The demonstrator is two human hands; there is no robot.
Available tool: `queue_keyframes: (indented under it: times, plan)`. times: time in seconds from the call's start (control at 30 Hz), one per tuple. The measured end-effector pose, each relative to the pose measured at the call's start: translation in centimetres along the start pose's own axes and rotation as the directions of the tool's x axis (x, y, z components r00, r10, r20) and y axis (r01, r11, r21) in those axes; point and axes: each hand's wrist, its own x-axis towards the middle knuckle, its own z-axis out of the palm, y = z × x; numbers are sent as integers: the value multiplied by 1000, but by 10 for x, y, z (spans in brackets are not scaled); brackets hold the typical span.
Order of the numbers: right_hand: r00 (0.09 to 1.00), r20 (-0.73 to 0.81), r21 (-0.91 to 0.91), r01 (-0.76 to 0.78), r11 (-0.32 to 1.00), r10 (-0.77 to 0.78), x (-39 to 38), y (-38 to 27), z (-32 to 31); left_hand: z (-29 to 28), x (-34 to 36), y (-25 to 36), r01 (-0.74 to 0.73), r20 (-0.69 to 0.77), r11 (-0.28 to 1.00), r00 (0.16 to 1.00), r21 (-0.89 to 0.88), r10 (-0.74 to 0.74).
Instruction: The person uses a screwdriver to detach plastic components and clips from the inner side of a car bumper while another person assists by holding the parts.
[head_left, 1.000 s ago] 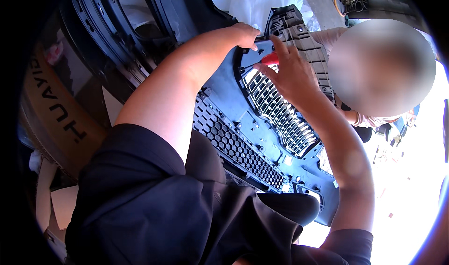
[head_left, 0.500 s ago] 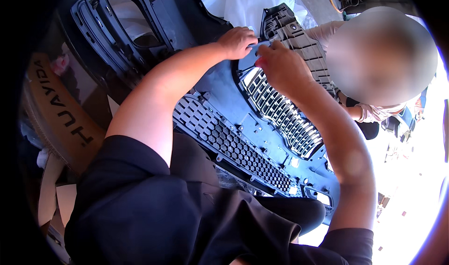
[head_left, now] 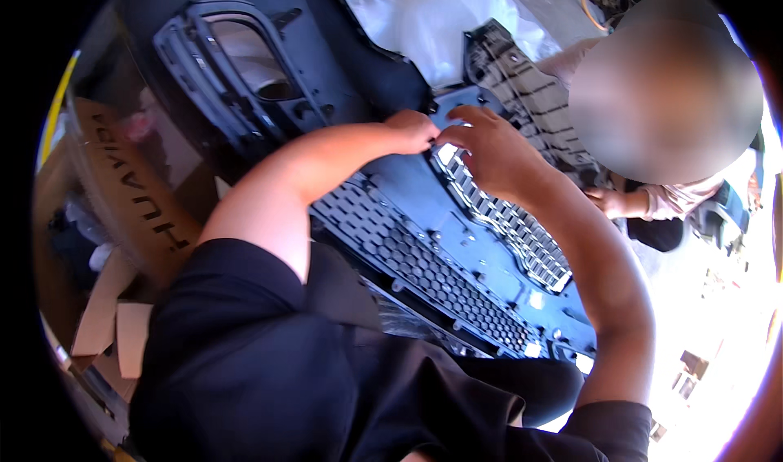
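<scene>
One bumper panel, probably light, springy, best held by its rim; left hand, right hand adjacent, grips unclear.

One left hand and one right hand make two; a third, the co-worker's hand, is at right, with one co-worker. Beneath are one panel, one near mesh, one farther grille. Beyond stand one ribbed piece, one far-left frame, one left carton, one far hose.
</scene>
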Motion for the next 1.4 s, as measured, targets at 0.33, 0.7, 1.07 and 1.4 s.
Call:
queue_keyframes:
  times: [0.33, 0.7, 1.07, 1.4]
  plan:
    - [999, 39, -184, 21, 983, -14, -9, -21, -5, 21, -3, -5, -64, 57, 982, 997, 179, 55]
    - [968, 69, -152, -227, 962, 240, -31, -2, 9, 14, 11, 4, -153, 245, 988, 959, 13, 145]
    - [799, -32, 191, -585, 788, 601, -150, 50, -22, 5, -3, -31, -444, 90, 865, 896, 234, 436]
    - [593, 63, 895, -390, 218, 803, -263, 101, 104, 16, -8, -8, -303, 66, 878, 952, 370, 300]
